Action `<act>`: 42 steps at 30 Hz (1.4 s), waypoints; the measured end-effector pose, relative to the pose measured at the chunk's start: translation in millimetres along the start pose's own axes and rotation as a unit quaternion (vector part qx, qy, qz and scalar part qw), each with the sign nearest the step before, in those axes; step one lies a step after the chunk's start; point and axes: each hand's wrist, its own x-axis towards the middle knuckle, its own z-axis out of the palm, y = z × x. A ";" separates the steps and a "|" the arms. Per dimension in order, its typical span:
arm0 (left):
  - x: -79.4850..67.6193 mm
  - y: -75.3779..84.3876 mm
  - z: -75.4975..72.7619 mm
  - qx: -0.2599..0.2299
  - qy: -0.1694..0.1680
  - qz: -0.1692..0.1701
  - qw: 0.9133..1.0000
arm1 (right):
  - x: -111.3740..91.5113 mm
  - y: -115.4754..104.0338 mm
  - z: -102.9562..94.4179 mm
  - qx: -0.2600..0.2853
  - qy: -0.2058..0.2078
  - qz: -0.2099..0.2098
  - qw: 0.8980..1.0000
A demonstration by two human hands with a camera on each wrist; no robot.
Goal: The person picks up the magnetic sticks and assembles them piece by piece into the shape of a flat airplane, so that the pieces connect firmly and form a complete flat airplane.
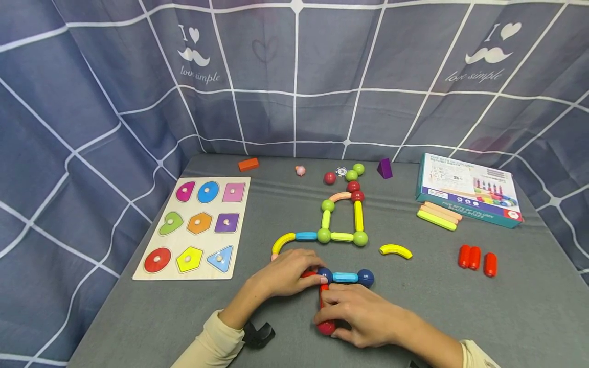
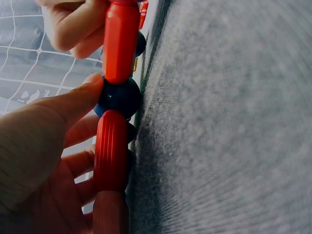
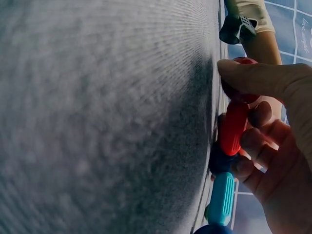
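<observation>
My left hand (image 1: pixel 286 272) pinches a dark blue ball (image 2: pixel 119 97) where red rods meet, its thumb pressed to the ball's near side. One red rod (image 2: pixel 111 151) runs along its fingers, and another red rod (image 2: pixel 120 44) leads off the ball toward the right hand. My right hand (image 1: pixel 365 313) grips a red ball (image 1: pixel 326 327) at the near end of that rod, its fingers lying along the rod. From the blue ball a light blue rod (image 1: pixel 345 277) extends right to a second dark blue ball (image 1: pixel 365 278).
Just beyond the hands lies a joined frame of rods and green balls (image 1: pixel 324 235). A loose yellow curved rod (image 1: pixel 395 250) and several red rods (image 1: pixel 490 265) lie to the right. A shape puzzle board (image 1: pixel 193 237) is at left, a box (image 1: pixel 469 189) at far right.
</observation>
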 end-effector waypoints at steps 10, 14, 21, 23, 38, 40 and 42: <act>-0.6 -0.9 0.7 -0.001 -0.001 0.001 1.000 | -10.7 8.3 -24.8 0.040 0.047 0.091 0.994; -0.9 -0.8 0.7 0.001 -0.006 -0.004 1.000 | -35.9 34.0 -57.8 -0.006 0.144 0.205 0.968; -0.5 -0.7 1.1 -0.003 -0.012 -0.012 1.000 | -86.7 71.0 -84.9 -0.124 0.113 0.388 0.906; -0.5 -0.8 1.0 -0.007 -0.013 -0.012 1.000 | -94.2 74.6 -83.0 -0.128 0.088 0.403 0.902; 0.6 -0.4 -0.7 -0.008 -0.014 -0.012 1.000 | -97.8 64.6 -69.2 -0.079 0.057 0.415 0.905; 0.8 -0.6 -1.0 -0.008 -0.012 -0.011 1.000 | -96.9 61.5 -68.0 -0.062 0.051 0.409 0.909; 1.0 -1.0 -1.2 -0.008 -0.011 -0.010 1.000 | -96.4 59.3 -66.6 -0.050 0.050 0.401 0.913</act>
